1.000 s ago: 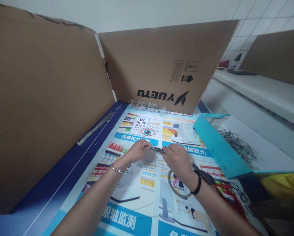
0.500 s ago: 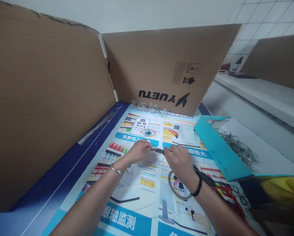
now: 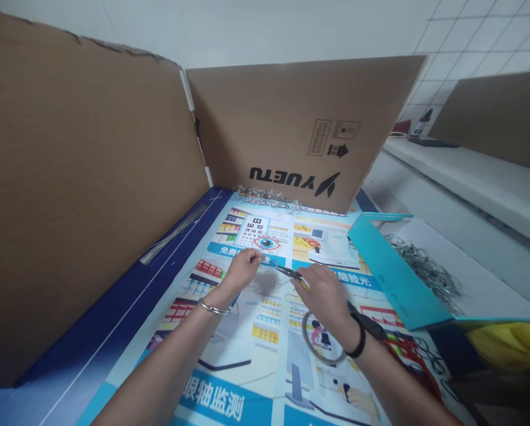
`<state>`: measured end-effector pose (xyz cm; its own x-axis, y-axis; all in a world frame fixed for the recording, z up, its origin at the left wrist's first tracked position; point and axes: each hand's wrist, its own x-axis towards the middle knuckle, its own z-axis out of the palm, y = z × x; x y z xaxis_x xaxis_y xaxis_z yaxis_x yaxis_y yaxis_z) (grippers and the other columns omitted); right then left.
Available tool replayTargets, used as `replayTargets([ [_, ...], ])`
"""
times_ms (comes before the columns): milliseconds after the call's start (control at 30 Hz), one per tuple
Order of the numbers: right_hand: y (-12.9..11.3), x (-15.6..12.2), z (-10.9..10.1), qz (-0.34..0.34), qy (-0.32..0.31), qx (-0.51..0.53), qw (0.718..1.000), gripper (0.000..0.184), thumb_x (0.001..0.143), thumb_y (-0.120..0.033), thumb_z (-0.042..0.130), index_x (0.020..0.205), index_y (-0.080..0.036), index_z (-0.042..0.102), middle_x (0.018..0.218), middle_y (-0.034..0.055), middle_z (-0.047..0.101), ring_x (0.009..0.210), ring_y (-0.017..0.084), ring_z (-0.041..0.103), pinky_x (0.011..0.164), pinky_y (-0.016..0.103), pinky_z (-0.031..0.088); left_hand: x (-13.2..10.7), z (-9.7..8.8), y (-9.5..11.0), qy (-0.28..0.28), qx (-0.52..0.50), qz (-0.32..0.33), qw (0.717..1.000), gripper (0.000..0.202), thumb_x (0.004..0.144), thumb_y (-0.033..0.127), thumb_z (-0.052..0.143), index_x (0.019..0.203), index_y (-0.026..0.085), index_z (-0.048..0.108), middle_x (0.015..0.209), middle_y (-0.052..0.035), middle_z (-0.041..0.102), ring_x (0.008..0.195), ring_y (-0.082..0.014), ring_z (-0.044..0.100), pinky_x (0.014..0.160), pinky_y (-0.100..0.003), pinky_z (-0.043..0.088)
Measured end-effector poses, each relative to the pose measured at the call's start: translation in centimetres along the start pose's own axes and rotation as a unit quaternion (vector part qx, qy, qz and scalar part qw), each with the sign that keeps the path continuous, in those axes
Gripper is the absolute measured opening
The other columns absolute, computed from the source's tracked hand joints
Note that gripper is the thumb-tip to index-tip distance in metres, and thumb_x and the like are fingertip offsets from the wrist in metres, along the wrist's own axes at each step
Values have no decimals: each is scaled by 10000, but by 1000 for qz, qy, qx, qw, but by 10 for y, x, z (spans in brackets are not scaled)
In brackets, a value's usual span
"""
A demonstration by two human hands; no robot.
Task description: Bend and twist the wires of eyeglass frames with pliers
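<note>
Over the middle of the printed sheet (image 3: 265, 373), my left hand (image 3: 244, 269) is closed in a pinch. A thin wire (image 3: 269, 262), barely visible, runs from its fingertips toward the pliers. My right hand (image 3: 322, 294) wraps around the handles of the pliers (image 3: 288, 272), which have dark jaws and some yellow on the grip. The jaws point left at the pinched fingers, with a small gap between. Whether the jaws are closed on the wire I cannot tell. A roll of tape (image 3: 307, 337) lies flat below my right wrist.
Tall cardboard panels (image 3: 291, 106) stand at the back and left. To the right, a teal box (image 3: 393, 278) holds a tangle of wire pieces (image 3: 425, 266). Clear scraps (image 3: 260, 194) lie along the back panel, and a bundle of straight wires (image 3: 171, 235) at left. Red cords (image 3: 413, 355) lie near my right forearm.
My left hand has moved slightly left, away from the pliers, so the gap between fingertips and jaws is wider. The pliers stay in my right hand. The view has shifted a little.
</note>
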<state>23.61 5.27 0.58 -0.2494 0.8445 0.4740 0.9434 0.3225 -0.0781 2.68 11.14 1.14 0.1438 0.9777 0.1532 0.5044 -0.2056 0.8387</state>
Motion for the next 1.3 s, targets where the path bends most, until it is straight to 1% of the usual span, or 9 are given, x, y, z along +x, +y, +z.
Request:
replayTargets([
  [167, 0, 1, -3, 3, -5, -40, 999, 169, 839, -339, 556, 866, -206, 656, 769, 55, 590, 810, 198, 501, 710, 304, 312, -3, 1, 5, 8, -25, -12, 1000, 157, 768, 216, 466, 659, 173, 571, 707, -18, 621, 752, -174, 582, 664, -261, 430],
  [433, 3, -1, -1, -6, -9, -72, 997, 140, 839, -319, 556, 850, -217, 652, 781, 47, 599, 791, 191, 493, 695, 301, 287, -7, 4, 8, -12, -43, -17, 999, 180, 787, 264, 450, 676, 166, 551, 676, -6, 581, 676, -151, 543, 633, -248, 404],
  [600, 1, 1, -6, -12, -10, -82, 997, 118, 832, -304, 566, 835, -218, 647, 768, 46, 590, 792, 191, 487, 687, 306, 273, -8, 4, 6, -19, -30, -5, 999, 159, 795, 249, 437, 698, 172, 537, 657, 7, 551, 651, -143, 516, 603, -239, 385],
  [833, -3, 2, -16, -23, -10, -108, 994, 102, 822, -302, 578, 813, -219, 635, 763, 48, 582, 771, 200, 474, 657, 314, 251, -7, 6, 4, -5, 4, 23, 1000, 74, 759, 222, 502, 710, 183, 542, 705, 12, 554, 688, -143, 512, 664, -253, 390],
  [933, -3, 2, -15, -20, -3, -95, 995, 109, 825, -307, 572, 818, -220, 637, 765, 48, 585, 777, 197, 479, 661, 309, 259, -7, 5, 5, 0, 15, 28, 1000, 79, 758, 224, 501, 702, 187, 544, 692, 18, 560, 680, -140, 513, 657, -247, 382],
  [1033, -1, 1, -11, -6, 3, -67, 998, 124, 825, -317, 570, 832, -221, 648, 768, 42, 596, 774, 189, 496, 676, 299, 285, -7, 3, 6, -10, 7, 27, 1000, 103, 763, 234, 487, 690, 188, 544, 665, 24, 556, 661, -136, 506, 627, -235, 376],
  [1200, 5, 2, -5, -2, -30, 2, 1000, 142, 822, -326, 574, 858, -221, 662, 781, 30, 620, 793, 174, 536, 721, 277, 343, -6, 0, 6, -29, -33, 12, 999, 122, 755, 244, 496, 666, 177, 545, 641, 27, 541, 645, -129, 495, 613, -229, 375],
  [1300, 9, 2, -3, 0, -22, 14, 1000, 152, 821, -324, 574, 876, -217, 667, 810, 39, 630, 824, 180, 546, 740, 280, 359, -5, -1, 4, -27, -36, 4, 999, 134, 749, 264, 512, 660, 171, 547, 635, 23, 543, 640, -132, 498, 619, -235, 382],
])
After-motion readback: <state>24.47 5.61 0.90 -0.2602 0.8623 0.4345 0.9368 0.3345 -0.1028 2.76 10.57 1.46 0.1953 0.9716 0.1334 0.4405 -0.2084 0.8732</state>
